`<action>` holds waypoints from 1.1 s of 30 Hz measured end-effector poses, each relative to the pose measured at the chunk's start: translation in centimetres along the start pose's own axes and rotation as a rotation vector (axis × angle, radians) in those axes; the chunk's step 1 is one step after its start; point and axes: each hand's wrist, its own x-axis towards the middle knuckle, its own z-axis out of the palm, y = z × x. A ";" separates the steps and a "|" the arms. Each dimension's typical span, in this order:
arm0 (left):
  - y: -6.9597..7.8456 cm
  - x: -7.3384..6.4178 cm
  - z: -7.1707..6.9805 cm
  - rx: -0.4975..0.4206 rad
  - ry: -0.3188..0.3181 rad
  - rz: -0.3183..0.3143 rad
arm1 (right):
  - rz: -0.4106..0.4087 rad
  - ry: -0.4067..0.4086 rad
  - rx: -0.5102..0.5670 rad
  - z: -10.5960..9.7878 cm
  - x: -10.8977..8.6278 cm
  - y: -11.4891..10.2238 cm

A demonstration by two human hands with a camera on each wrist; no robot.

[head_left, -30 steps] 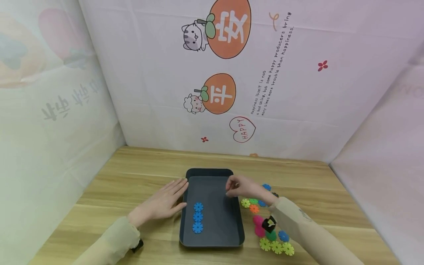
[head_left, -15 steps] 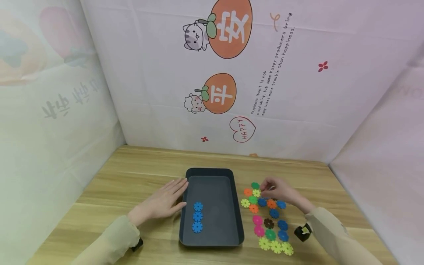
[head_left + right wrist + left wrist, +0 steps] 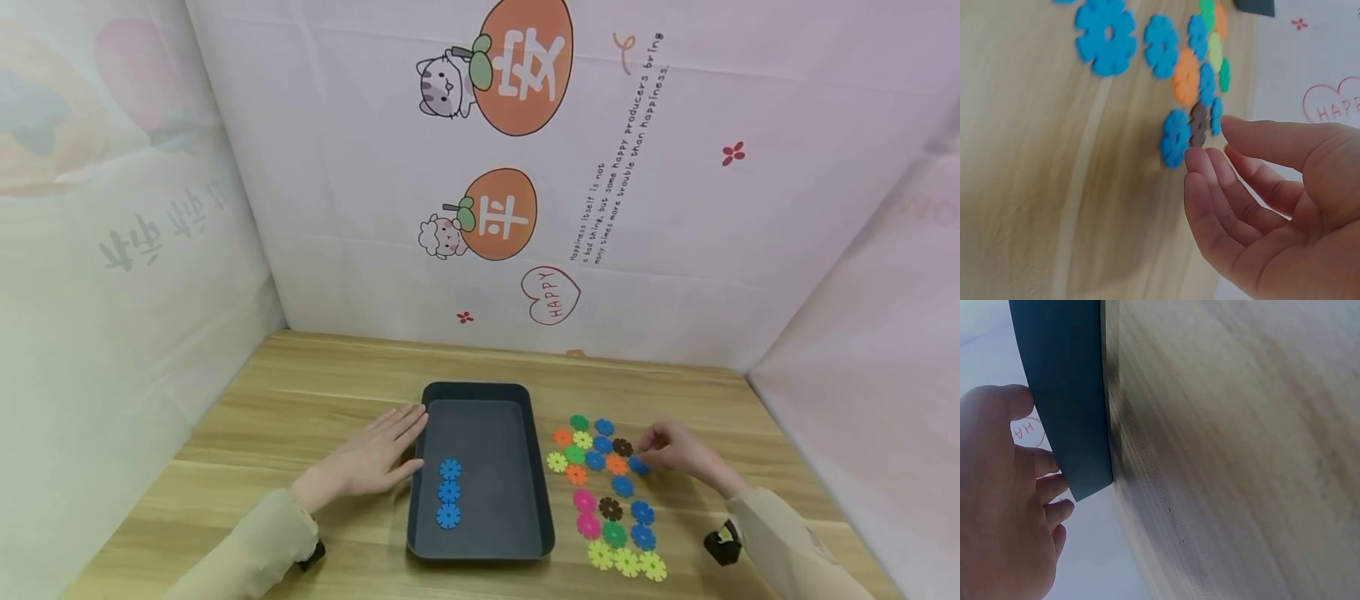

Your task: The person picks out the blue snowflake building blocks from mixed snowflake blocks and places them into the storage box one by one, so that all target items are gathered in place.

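Discs first: thin, flat, rounds, plastic-looking, smooth matte faces, notched all round the edge like small gears, small hole in the middle where I can see it. My right hand (image 3: 678,452) is at the blue disc (image 3: 639,465) on the outer right of the upper group: fingers bent, thumb and fingertips apart. Whether a fingertip touches that disc, can't tell. It lies flat on the surface (image 3: 337,375), beside an orange disc (image 3: 617,464) and just nearer me than a brown disc (image 3: 622,448). Other loose ones around: blue, green, orange, yellow, pink, brown. Nearest me, three yellow discs (image 3: 627,561) in a row.

Surface is pale wood-grain, streaky. White cloth (image 3: 360,167) walls it in, lightly wrinkled, printed with orange fruit, a cat, a sheep and a red "HAPPY" heart (image 3: 551,295).

Container: dark grey tray (image 3: 498,450), rectangular, rounded corners, raised smooth walls. Inside, three blue discs (image 3: 449,492) in a line along the left wall, toward my end. My left hand (image 3: 375,454) lies with fingers straight, tips against the tray's left side.
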 end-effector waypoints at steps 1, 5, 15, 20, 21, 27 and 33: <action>0.0 0.0 0.0 -0.004 -0.001 -0.002 | 0.009 0.004 -0.007 0.0 -0.1 0.2; 0.1 0.0 0.0 -0.003 -0.004 -0.005 | 0.038 0.014 -0.028 -0.1 -0.2 1.0; -0.1 0.0 0.1 0.000 -0.006 -0.008 | 0.103 0.029 -0.088 0.5 0.2 2.1; 0.0 0.1 0.0 -0.007 -0.011 -0.009 | 0.108 0.050 -0.101 0.9 0.5 2.5; 0.0 0.0 0.0 -0.009 -0.012 -0.008 | 0.102 0.053 -0.105 1.0 0.5 2.5; 0.0 0.0 -0.1 -0.004 -0.014 -0.003 | 0.095 0.067 -0.104 1.2 0.5 2.5; 0.2 0.1 -0.3 0.000 -0.017 0.002 | 0.100 0.077 -0.114 1.2 0.5 2.3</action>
